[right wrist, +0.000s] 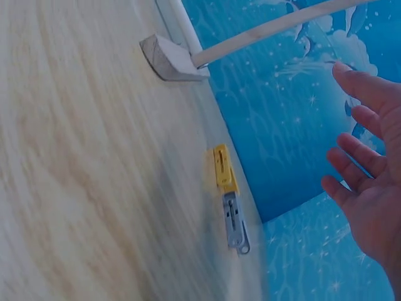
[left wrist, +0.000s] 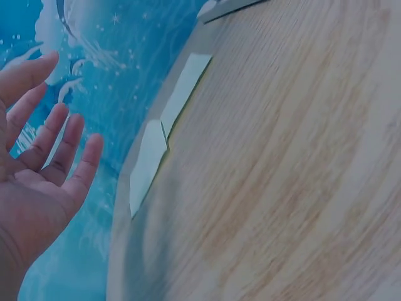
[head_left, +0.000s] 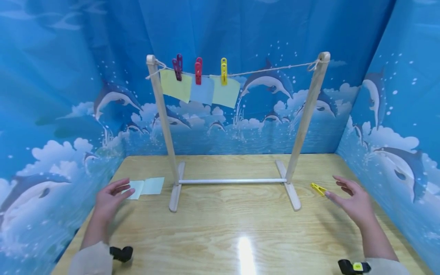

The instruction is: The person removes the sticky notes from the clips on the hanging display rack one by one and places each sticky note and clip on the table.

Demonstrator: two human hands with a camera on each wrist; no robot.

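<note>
My left hand (head_left: 109, 198) hovers at the left side of the table, fingers relaxed and holding nothing. Beside it lie two pale green paper squares, a nearer one (head_left: 136, 190) partly covered by the hand in the head view and a farther one (head_left: 153, 186); the left wrist view shows a gap between hand and paper. On the right, my right hand (head_left: 355, 200) is held loosely over the table with nothing in it. Close to its thumb lies a yellow clothespin (head_left: 318, 189). A grey clothespin (right wrist: 233, 219) touches the yellow one in the right wrist view; the hand hides it from the head view.
A wooden stand (head_left: 165, 118) carries a string (head_left: 271, 70) between two posts. Three clothespins, dark red (head_left: 177, 67), red (head_left: 198, 71) and yellow (head_left: 224, 71), clip yellow (head_left: 175, 86), blue (head_left: 201, 91) and pale green (head_left: 225, 93) paper squares to it. Dolphin-print curtains surround the table (head_left: 213, 229).
</note>
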